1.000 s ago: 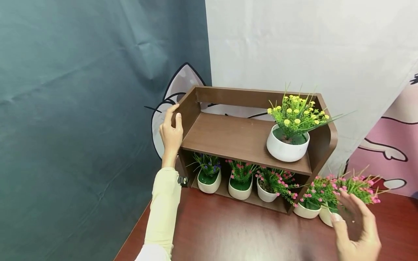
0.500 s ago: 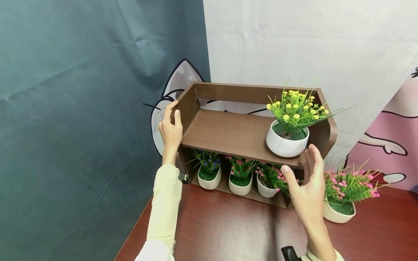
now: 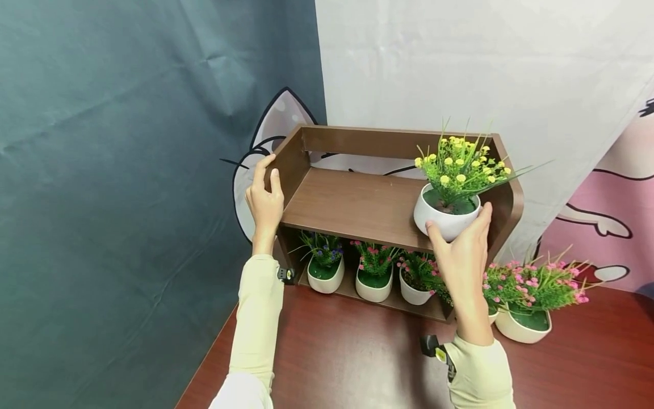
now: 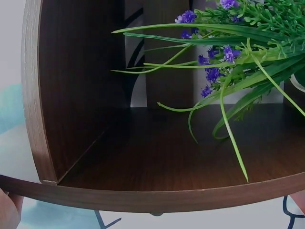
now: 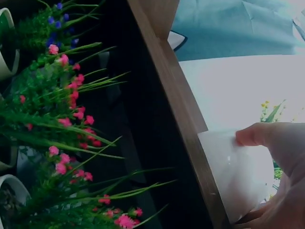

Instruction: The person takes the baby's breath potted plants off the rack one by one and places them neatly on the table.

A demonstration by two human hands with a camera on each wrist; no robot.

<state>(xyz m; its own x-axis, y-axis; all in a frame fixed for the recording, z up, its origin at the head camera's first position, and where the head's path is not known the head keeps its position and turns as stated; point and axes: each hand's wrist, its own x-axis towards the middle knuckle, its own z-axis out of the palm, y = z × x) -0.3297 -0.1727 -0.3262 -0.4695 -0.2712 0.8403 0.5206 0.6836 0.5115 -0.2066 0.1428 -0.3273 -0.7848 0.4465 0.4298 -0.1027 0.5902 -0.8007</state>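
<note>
- At the right end of a brown two-tier shelf [image 3: 347,199], a person's right hand [image 3: 462,250] grips a white pot [image 3: 449,225] of yellow flowers [image 3: 460,166], thumb on the near wall and fingers reaching round the right side.
- The pot is upright at the front of the top tier, near the right side panel [image 3: 506,207]; whether the board carries all its weight cannot be told.
- A hold on the pot rather than on the stems probably spares the blooms and gives the fingers something firm.
- At the opposite end, the left hand [image 3: 264,204] touches the left side panel [image 3: 291,165], fingers extended and wrapped round nothing that the views show, presumably to brace the shelf.
- Below, the lower tier holds a row of three: a pot with purple flowers [image 3: 327,286], a pot with red flowers [image 3: 374,293] and a pot with pink flowers [image 3: 415,297], spaced apart, perhaps so that each shows from the front.
- Outside the right end, two more pots [image 3: 526,331] of pink flowers stand on a reddish table [image 3: 357,352], one partly hidden behind the right forearm [image 3: 472,321].
</note>
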